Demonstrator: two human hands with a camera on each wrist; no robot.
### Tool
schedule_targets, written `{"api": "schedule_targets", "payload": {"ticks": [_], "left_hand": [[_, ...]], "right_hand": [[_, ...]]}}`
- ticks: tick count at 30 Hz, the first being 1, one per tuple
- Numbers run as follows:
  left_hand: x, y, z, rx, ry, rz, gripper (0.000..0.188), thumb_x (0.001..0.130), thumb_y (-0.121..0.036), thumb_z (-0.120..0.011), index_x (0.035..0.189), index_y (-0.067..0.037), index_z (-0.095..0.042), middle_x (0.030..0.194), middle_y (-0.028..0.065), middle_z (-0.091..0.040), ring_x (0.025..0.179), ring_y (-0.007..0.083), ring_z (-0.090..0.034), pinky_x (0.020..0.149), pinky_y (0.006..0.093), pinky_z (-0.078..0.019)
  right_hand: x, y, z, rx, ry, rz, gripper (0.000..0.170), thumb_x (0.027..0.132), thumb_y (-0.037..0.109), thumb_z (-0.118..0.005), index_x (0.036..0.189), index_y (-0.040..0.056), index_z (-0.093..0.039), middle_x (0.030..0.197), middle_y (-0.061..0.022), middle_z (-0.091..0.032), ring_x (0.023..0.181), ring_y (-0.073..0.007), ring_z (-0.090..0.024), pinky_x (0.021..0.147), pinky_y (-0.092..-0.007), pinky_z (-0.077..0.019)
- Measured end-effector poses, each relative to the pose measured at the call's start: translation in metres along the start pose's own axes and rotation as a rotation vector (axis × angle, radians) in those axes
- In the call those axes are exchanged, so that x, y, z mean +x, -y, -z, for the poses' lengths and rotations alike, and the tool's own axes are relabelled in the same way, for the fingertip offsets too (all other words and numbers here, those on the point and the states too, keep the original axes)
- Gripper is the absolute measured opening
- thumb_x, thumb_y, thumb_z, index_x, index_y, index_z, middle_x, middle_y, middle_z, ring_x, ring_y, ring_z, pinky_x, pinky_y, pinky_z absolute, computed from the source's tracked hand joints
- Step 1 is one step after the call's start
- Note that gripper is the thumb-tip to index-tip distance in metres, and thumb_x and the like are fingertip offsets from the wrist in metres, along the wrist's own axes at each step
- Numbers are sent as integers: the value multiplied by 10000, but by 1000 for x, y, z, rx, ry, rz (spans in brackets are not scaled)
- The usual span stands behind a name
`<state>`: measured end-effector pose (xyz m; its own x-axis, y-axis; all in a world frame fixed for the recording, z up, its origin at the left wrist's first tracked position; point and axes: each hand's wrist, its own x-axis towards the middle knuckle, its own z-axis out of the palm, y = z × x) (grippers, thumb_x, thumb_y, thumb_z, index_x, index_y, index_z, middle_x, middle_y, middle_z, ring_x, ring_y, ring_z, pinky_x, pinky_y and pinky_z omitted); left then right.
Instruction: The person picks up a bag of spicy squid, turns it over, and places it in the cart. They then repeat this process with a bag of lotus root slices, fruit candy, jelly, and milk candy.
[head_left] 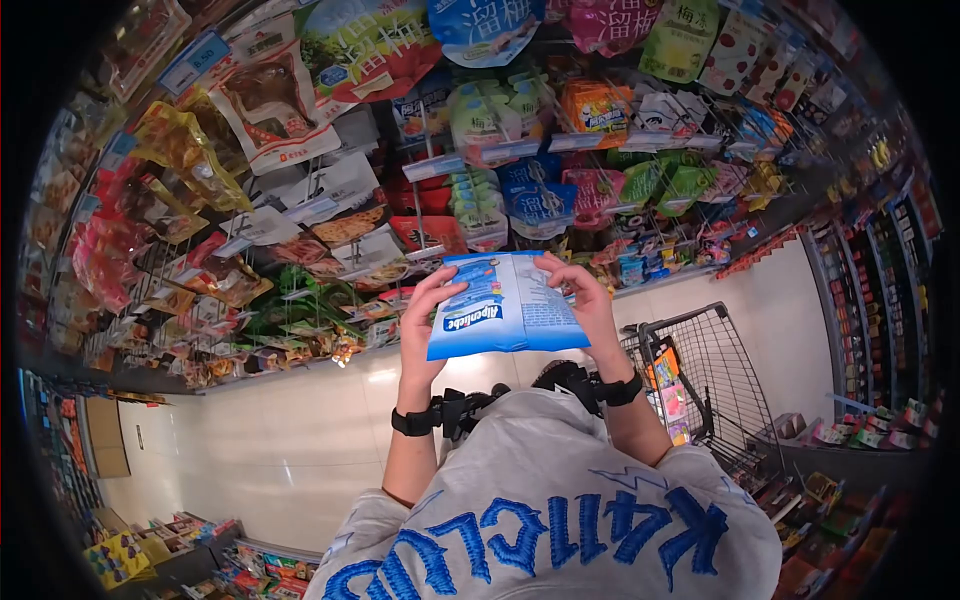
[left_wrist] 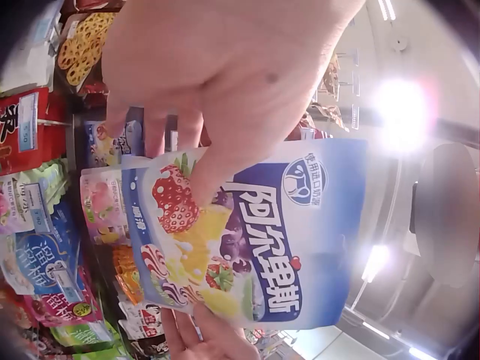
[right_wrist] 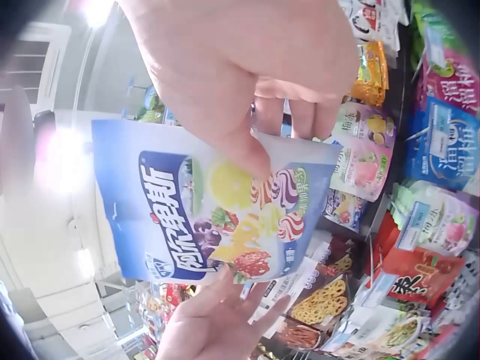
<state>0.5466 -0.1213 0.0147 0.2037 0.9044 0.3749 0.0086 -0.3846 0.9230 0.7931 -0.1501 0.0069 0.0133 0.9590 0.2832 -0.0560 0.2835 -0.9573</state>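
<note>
A snack rack (head_left: 150,372) hung with colorful packets spans the space ahead. A wire shopping cart (head_left: 724,312) stands near the person's right arm, past the gray, blue-lettered sweatshirt (head_left: 560,500). Held up in front of the rack is a blue Alpenliebe candy bag (head_left: 510,310). The left hand (head_left: 420,315) and right hand (head_left: 597,310) grasp its opposite ends, thumbs on the fruit-printed face, fingers (head_left: 560,275) against the other. Black wristbands (head_left: 412,421) circle both wrists.

I read "Alpenliebe" on one face of the blue bag (head_left: 512,315), "阿尔卑斯" and "使用进口奶源" on its other face, "溜" and "梅" on a hanging blue pouch (head_left: 487,30), "梅冻" on a green pouch (head_left: 680,40).
</note>
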Motion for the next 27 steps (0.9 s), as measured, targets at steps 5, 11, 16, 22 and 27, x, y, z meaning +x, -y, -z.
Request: {"api": "schedule_targets", "payload": {"ticks": [5,11,16,22,27], "left_hand": [[-1,1,1,88,-1,-69,426,709,-103,-809,1121,-73,-707,1286,131,-591,1294,315,-493,1078,424,-381],[-2,0,1,57,-12,-35,405,725,-84,-785,1123,-72,-710,1273,126,-600,1276,311,-509,1072,417,-385],[-2,4,-5,-10,-105,216,235,862,-48,-681,1093,-8,-669,1146,101,-654,1082,212,-593,949,327,-446],[-3,8,-10,-220,-122,264,300,967,-104,-594,1236,-20,-488,971,63,-672,875,76,-589,776,232,-457],[-3,9,-6,-134,-91,271,262,1004,-153,-537,1219,-3,-537,994,44,-657,856,70,-602,728,209,-484]], "right_hand": [[1,8,-2,-55,-31,48,221,801,91,-746,950,36,-593,1290,-160,-593,1311,-273,-475,1087,-379,-349],[2,-1,-1,-1,-28,57,229,787,85,-754,951,36,-601,1263,-148,-604,1236,-240,-523,1046,-355,-380],[2,3,-2,-81,-37,-37,267,809,55,-745,1014,36,-575,1119,-88,-651,1050,-165,-598,921,-293,-444],[2,-2,0,35,-58,-116,423,856,-2,-694,1174,45,-420,950,-72,-649,873,-73,-598,733,-217,-459],[5,2,2,172,-18,-190,277,913,23,-642,1168,-11,-537,915,-22,-638,813,-49,-587,659,-197,-446]]}}
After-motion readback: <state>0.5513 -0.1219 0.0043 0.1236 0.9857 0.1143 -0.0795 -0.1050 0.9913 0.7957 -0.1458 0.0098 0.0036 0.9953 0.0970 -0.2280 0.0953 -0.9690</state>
